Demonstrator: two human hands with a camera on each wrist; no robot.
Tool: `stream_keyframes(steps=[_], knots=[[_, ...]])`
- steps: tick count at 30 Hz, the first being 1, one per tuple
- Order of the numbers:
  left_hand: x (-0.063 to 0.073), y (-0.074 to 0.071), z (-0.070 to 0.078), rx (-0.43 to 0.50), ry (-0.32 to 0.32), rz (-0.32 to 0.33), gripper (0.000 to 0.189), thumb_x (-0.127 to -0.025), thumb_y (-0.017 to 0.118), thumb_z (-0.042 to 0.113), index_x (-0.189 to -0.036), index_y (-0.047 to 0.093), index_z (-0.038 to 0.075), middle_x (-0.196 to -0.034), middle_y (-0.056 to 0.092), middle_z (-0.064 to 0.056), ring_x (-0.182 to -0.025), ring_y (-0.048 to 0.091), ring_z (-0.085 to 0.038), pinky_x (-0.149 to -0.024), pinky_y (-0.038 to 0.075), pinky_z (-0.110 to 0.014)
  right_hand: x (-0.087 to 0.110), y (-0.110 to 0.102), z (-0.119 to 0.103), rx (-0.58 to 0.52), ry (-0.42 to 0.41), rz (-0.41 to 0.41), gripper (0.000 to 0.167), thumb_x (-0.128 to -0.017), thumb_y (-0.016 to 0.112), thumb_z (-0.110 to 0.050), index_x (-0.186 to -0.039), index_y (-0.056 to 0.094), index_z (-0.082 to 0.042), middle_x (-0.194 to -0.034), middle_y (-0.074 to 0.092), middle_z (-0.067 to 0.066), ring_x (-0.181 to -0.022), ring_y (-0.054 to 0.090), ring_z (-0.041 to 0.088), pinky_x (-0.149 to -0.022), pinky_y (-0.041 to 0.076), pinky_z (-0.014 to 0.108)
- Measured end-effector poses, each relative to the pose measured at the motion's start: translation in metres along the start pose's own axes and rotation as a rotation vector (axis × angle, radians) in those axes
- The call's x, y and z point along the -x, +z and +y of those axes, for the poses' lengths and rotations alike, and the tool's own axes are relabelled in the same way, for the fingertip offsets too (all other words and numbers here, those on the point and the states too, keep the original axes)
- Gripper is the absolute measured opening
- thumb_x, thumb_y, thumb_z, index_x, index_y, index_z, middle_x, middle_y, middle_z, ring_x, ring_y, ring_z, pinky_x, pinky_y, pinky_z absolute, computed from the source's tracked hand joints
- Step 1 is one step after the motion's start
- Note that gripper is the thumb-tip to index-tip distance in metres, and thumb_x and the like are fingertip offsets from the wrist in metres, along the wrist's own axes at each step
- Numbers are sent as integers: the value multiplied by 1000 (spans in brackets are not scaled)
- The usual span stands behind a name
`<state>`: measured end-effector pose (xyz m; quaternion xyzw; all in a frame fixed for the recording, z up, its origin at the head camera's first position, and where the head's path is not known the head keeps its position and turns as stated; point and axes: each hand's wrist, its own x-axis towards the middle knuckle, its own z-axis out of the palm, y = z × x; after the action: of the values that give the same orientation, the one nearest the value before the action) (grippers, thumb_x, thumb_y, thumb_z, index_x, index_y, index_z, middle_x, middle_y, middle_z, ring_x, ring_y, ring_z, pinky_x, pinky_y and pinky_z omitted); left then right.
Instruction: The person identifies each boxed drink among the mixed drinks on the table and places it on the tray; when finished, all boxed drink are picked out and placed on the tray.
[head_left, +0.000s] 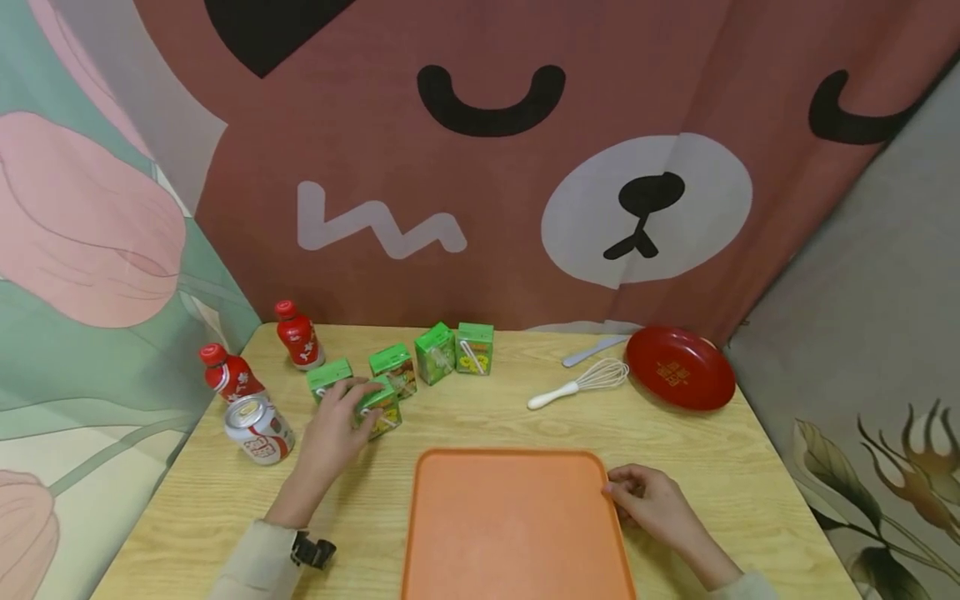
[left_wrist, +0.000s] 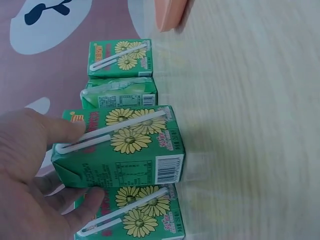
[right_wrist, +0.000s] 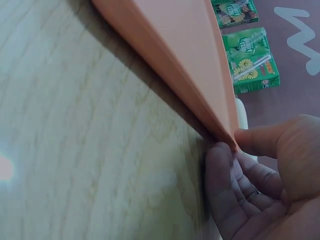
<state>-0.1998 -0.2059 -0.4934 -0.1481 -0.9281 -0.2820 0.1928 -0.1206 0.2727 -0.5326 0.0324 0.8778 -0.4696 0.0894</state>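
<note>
My left hand (head_left: 337, 429) is at the cluster of green juice boxes on the left. Its thumb and fingers straddle the front juice box (left_wrist: 122, 145), a carton with yellow flowers and a white straw. A second flowered juice box (left_wrist: 145, 212) stands close beside the curled fingers. Over on the right, my right hand (head_left: 660, 504) pinches the rim of the orange tray (head_left: 517, 533) near its far right corner. In the right wrist view, the thumb lies on the tray's edge (right_wrist: 200, 107) and the fingertips are below it.
Several more juice boxes (head_left: 436, 354) stand behind. Two red bottles (head_left: 300, 340) and a white can (head_left: 260, 432) are at the left. Toward the back right lie a whisk (head_left: 581, 383), a grey knife (head_left: 592, 351) and a red plate (head_left: 678, 367). A curtain (head_left: 495, 192) hangs behind the table.
</note>
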Motion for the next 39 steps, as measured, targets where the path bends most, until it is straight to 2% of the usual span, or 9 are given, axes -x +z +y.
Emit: stream_keyframes(steps=[9, 14, 17, 21, 24, 28, 33, 39], knots=[[-2, -1, 2, 37, -4, 20, 32, -83, 85, 6, -113, 74, 9, -121, 63, -14, -110, 60, -36, -85, 52, -55, -2, 6, 1, -44, 19, 21, 29, -92, 78, -20, -111, 70, 1, -80, 64, 6, -65, 64, 20, -53, 56, 32], [1, -2, 12, 69, -4, -27, 31, -84, 85, 12, -114, 76, 14, -118, 64, -6, -109, 61, -31, -86, 52, -52, -2, 7, 3, -74, 22, 2, 27, -94, 76, -19, -110, 69, 1, -81, 66, 7, -64, 65, 22, -54, 56, 33], [1, -3, 23, 85, 53, -61, 34, -85, 85, 15, -118, 75, 16, -119, 64, -4, -106, 63, -27, -82, 53, -47, -1, 7, 3, -80, 23, -2, 27, -94, 76, -19, -111, 69, 1, -82, 66, 7, -65, 65, 22, -53, 56, 34], [2, -5, 38, 110, 172, -98, 34, -85, 86, 17, -117, 76, 17, -120, 63, 0, -104, 63, -20, -77, 54, -40, 0, 6, 2, -88, 19, -6, 28, -94, 76, -19, -112, 69, 1, -84, 66, 8, -65, 65, 23, -54, 56, 34], [3, -5, 48, 133, 269, -138, 33, -86, 85, 18, -117, 76, 19, -122, 63, 2, -107, 62, -17, -80, 55, -39, 1, 6, 1, -91, 23, -8, 28, -94, 75, -19, -112, 68, 1, -84, 66, 8, -66, 65, 23, -54, 56, 34], [7, -4, 59, 193, 367, -215, 30, -87, 84, 20, -117, 76, 23, -125, 62, 5, -108, 62, -14, -82, 55, -36, 1, 6, 1, -94, 34, -9, 28, -95, 75, -19, -113, 68, 1, -85, 66, 8, -66, 65, 23, -55, 57, 34], [17, 1, 68, 277, 417, -297, 28, -89, 83, 21, -115, 75, 25, -127, 61, 7, -106, 62, -11, -78, 55, -32, 1, 6, 1, -98, 43, -5, 28, -95, 75, -19, -113, 68, 1, -86, 65, 9, -67, 65, 24, -55, 56, 35], [24, 9, 69, 302, 417, -337, 28, -88, 83, 18, -113, 75, 26, -127, 61, 7, -105, 61, -9, -77, 54, -30, 2, 7, 2, -93, 37, 0, 28, -95, 75, -20, -113, 68, 1, -86, 65, 8, -67, 65, 24, -55, 56, 35]])
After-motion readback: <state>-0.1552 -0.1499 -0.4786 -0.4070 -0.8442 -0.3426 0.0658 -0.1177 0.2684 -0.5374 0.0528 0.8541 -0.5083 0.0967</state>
